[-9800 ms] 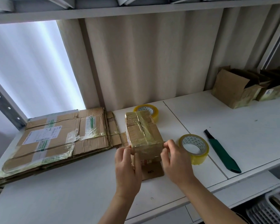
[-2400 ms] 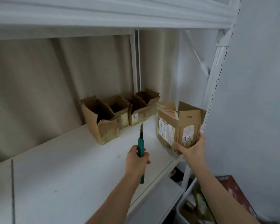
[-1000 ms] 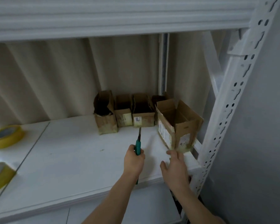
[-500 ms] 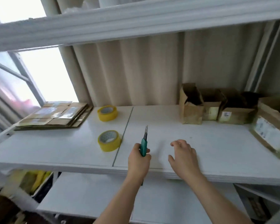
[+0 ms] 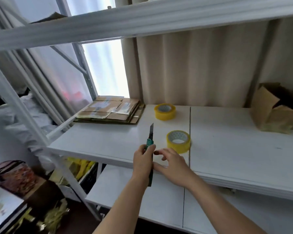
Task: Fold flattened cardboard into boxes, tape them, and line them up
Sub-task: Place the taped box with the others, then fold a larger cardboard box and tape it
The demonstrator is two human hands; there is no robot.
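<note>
My left hand (image 5: 143, 163) grips a green knife (image 5: 150, 144) upright, blade pointing away from me, and my right hand (image 5: 172, 163) hovers just beside it over the front edge of the bench (image 5: 227, 149), fingers loosely curled and holding nothing. Just beyond my right hand lies a yellow tape roll (image 5: 178, 141), with a second roll (image 5: 165, 111) farther back, and the flat cardboard stack (image 5: 111, 112) lies well off to the far left of my hands. Far to the right stands an open box (image 5: 274, 110), its flaps up and its inside too dark to see any contents.
</note>
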